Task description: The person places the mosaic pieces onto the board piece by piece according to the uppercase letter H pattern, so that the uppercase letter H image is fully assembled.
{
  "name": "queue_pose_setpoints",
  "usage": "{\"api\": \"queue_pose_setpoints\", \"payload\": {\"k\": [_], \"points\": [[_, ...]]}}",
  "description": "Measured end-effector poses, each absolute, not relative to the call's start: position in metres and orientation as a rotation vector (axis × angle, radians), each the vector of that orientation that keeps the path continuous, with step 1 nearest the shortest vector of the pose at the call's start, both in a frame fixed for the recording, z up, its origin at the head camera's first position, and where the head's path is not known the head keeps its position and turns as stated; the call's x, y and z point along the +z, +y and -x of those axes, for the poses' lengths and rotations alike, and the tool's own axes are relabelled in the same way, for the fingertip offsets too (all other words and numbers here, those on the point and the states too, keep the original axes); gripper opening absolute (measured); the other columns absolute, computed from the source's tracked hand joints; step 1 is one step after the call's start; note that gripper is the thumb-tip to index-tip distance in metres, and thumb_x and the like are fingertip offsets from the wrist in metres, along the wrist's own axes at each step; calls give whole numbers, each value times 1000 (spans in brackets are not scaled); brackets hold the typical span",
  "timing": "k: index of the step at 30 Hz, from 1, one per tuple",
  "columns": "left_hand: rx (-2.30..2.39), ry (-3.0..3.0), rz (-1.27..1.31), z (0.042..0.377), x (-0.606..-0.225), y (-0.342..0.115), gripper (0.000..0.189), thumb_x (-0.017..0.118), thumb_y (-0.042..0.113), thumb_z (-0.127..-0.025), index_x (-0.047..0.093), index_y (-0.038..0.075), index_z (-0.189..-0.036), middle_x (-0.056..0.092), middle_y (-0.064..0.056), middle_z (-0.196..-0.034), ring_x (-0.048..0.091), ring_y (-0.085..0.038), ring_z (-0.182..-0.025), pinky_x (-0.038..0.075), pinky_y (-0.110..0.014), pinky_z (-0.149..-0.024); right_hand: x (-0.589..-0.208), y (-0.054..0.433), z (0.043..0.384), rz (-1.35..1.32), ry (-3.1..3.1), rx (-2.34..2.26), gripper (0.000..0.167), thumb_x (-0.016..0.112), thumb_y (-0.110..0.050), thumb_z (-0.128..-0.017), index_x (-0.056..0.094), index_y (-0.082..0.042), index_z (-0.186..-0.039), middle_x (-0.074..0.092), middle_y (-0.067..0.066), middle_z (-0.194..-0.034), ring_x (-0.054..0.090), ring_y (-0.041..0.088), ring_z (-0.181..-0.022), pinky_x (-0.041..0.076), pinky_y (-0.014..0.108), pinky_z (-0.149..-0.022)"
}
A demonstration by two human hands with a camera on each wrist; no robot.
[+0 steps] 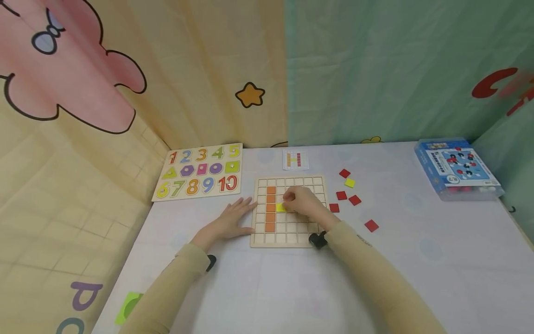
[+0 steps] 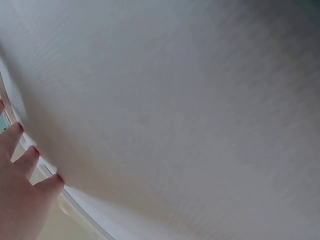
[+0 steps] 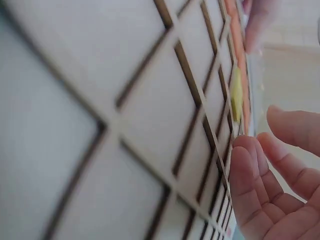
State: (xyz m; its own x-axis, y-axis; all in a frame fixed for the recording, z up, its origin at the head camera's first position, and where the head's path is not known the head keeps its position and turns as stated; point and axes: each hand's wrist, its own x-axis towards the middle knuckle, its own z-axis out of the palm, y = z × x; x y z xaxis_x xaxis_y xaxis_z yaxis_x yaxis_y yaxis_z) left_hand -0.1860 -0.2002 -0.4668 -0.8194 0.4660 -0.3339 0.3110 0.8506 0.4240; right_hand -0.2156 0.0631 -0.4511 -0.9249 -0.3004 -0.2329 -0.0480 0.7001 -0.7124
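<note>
A square wooden grid board lies on the table, with a column of several orange tiles near its left side. Directly right of that column is a yellow tile, seen in a cell in the right wrist view too. My right hand hovers over the board beside it; in the right wrist view, thumb and bent fingers stand apart with nothing between them. Spread out on the table, my left hand has its thumb and fingertips at the board's left edge. The left wrist view shows the fingers touching that edge.
Loose red tiles and another yellow tile lie right of the board. Behind it is a small pattern card. A number puzzle lies back left, a blue box back right, a green piece front left.
</note>
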Motion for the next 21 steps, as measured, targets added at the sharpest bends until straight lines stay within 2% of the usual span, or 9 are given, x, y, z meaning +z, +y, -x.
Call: {"api": "queue_pose_setpoints", "payload": {"k": [3,9,13,17,21], "points": [[493,2600,-580,186,-467,-200,85,71,42,-88,26,22,-157,12,-5,-167,4,-31,-155,4,-55,-125,-447,81,219,225,2575,-1129,24,66,-23,-94,67,-8,-112,67,8,-104,61,20,-87,53,31,-77],[492,2606,-572,186,-467,-200,85,72,41,-88,27,23,-157,12,-5,-167,4,-31,-155,3,-55,-125,-437,129,226,103,2612,-1187,32,62,-24,-96,64,-6,-122,66,15,-114,61,27,-100,54,36,-82],[501,2606,-572,185,-466,-200,85,72,41,-88,27,21,-157,12,-6,-167,4,-32,-154,4,-57,-124,-435,164,230,3,2649,-1212,35,59,-24,-97,61,-4,-126,63,19,-122,59,31,-107,54,41,-88],[496,2605,-565,185,-465,-200,85,72,41,-88,27,21,-157,12,-6,-167,4,-32,-154,4,-57,-124,-437,194,232,-98,2677,-1245,36,59,-24,-99,58,-3,-127,60,21,-126,56,34,-113,51,48,-100],[489,2600,-559,185,-465,-199,85,72,42,-88,26,23,-157,11,-4,-167,3,-30,-155,3,-55,-125,-438,216,231,-223,2674,-1257,39,58,-25,-99,54,-4,-131,56,22,-130,52,37,-117,49,51,-104]]}}
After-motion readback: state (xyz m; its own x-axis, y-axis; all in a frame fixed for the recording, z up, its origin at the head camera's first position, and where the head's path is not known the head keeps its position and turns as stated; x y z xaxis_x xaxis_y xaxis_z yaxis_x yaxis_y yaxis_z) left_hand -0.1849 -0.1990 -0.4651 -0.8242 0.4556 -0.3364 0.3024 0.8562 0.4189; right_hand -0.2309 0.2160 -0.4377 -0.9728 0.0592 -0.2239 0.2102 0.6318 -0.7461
